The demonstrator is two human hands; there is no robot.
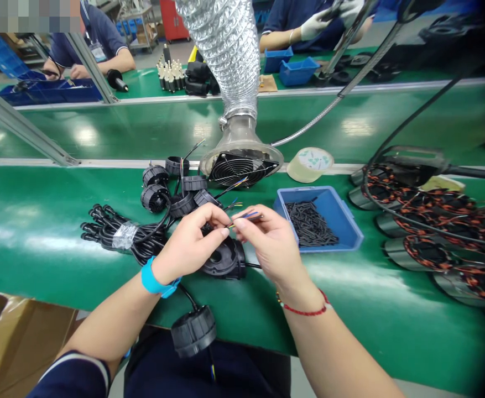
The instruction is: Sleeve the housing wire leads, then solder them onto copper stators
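Note:
My left hand (196,239) and my right hand (272,243) meet over the bench, fingertips nearly touching. Both pinch thin coloured wires (250,214), with blue and yellow-green ones showing; my fingers hide part of them. Just beneath lies a black round motor housing (219,264), partly covered by my left hand. A black ribbed cap (193,330) on a cable hangs at the bench's front edge, wire ends dangling below it. Left of my hands is a bundle of black cables (120,235), and behind it several ribbed caps (154,197). Short black tubes (312,224) fill a blue bin (345,221) by my right hand.
An extraction hood (242,157) with a grille hangs behind my hands, below a foil duct (229,50). A tape roll (309,164) stands beside it. Several wound stators (420,251) occupy the right, a cable crossing them. Two people work across the bench. A cardboard box (30,337) is lower left.

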